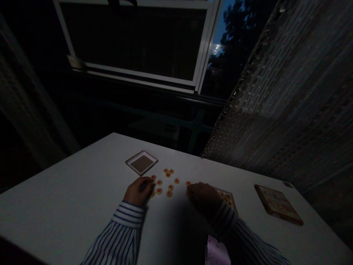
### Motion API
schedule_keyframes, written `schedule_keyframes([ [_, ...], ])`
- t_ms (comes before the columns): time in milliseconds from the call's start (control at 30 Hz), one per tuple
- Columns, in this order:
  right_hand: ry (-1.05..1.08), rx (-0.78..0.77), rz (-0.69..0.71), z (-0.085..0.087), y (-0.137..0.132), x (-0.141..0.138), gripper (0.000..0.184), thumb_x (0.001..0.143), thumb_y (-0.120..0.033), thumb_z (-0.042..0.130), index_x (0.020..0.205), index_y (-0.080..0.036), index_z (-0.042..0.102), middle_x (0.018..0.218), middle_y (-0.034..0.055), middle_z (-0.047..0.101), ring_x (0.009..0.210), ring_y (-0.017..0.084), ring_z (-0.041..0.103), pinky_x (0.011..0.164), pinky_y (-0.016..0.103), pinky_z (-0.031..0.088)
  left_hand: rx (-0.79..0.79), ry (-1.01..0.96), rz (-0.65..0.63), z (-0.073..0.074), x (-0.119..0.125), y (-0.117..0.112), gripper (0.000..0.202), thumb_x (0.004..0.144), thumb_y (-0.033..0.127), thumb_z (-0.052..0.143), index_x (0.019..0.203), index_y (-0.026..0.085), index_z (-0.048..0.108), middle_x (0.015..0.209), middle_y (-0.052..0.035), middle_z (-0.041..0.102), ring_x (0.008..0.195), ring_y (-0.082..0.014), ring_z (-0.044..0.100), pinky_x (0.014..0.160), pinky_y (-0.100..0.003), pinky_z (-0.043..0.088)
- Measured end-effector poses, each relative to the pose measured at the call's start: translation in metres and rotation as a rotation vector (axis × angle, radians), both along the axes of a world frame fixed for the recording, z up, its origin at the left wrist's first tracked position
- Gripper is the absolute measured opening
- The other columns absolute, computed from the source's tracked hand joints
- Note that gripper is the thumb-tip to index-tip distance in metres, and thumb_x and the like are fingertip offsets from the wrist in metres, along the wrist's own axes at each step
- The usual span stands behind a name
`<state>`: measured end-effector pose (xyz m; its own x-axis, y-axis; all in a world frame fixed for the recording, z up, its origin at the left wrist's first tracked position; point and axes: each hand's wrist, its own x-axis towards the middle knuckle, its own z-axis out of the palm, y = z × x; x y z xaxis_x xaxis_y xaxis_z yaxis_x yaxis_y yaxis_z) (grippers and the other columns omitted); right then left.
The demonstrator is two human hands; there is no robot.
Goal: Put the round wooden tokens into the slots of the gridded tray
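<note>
Several round, pale xiangqi pieces with red characters (159,191) lie loosely grouped on the white table (82,184). My left hand (138,191) is at the group's left side, fingers curled in toward the thumb. One piece beside its fingertips is partly covered, and another (153,177) lies just above them. On the right, my right hand (203,198) is closed with its fingers together, close to a single piece (188,183). Whatever its fingertips hold is hidden. Partly behind the right hand and wrist, a shallow box (233,200) contains more pieces.
An empty-looking rimmed tray or lid (142,162) lies beyond my left hand. A brown box with a printed top (278,204) rests at the right. A pinkish-purple object (217,252) is near my right forearm. A curtain (278,110) hangs past the table's right back edge.
</note>
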<state>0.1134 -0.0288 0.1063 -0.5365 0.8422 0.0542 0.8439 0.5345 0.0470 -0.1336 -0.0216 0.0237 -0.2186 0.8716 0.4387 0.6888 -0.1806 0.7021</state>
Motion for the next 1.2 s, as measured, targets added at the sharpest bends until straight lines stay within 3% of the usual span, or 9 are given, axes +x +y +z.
schedule_keyframes([
  [267, 0.048, -0.027, 0.107, -0.022, 0.025, -0.041, 0.027, 0.082, -0.026, 0.031, 0.09, -0.021, 0.057, 0.087, 0.0036, 0.061, 0.079, 0.016, 0.053, 0.068, 0.028, 0.035, -0.125, 0.105, 0.023, -0.016, -0.005, 0.006, 0.026, 0.069, 0.038, 0.049, 0.085, 0.021, 0.06, 0.085, -0.0029, 0.065, 0.079, -0.0179, 0.06, 0.071, -0.029, 0.047],
  [433, 0.007, -0.097, 0.159, -0.027, 0.037, -0.062, 0.028, 0.081, -0.028, 0.033, 0.089, -0.019, 0.058, 0.088, 0.006, 0.06, 0.082, 0.017, 0.051, 0.07, 0.03, 0.035, -0.169, 0.141, -0.036, -0.014, -0.008, 0.007, 0.026, 0.069, 0.035, 0.049, 0.088, 0.02, 0.06, 0.088, -0.0041, 0.065, 0.083, -0.0187, 0.059, 0.075, -0.031, 0.046],
  [700, 0.044, -0.106, 0.178, -0.035, 0.048, -0.088, 0.031, 0.078, -0.021, 0.034, 0.102, -0.023, 0.053, 0.103, 0.0058, 0.054, 0.096, 0.021, 0.044, 0.075, 0.038, 0.035, -0.16, 0.164, -0.061, -0.014, -0.009, 0.009, 0.024, 0.069, 0.03, 0.05, 0.088, 0.021, 0.061, 0.09, -0.0034, 0.065, 0.087, -0.0183, 0.058, 0.078, -0.031, 0.045],
  [1200, 0.049, -0.095, 0.196, -0.053, 0.055, -0.107, 0.036, 0.076, -0.026, 0.038, 0.109, -0.024, 0.05, 0.12, 0.0058, 0.043, 0.108, 0.024, 0.035, 0.083, 0.043, 0.031, -0.151, 0.178, -0.091, -0.022, -0.011, 0.013, 0.023, 0.068, 0.028, 0.054, 0.088, 0.02, 0.062, 0.089, -0.0046, 0.065, 0.088, -0.019, 0.057, 0.08, -0.033, 0.044],
])
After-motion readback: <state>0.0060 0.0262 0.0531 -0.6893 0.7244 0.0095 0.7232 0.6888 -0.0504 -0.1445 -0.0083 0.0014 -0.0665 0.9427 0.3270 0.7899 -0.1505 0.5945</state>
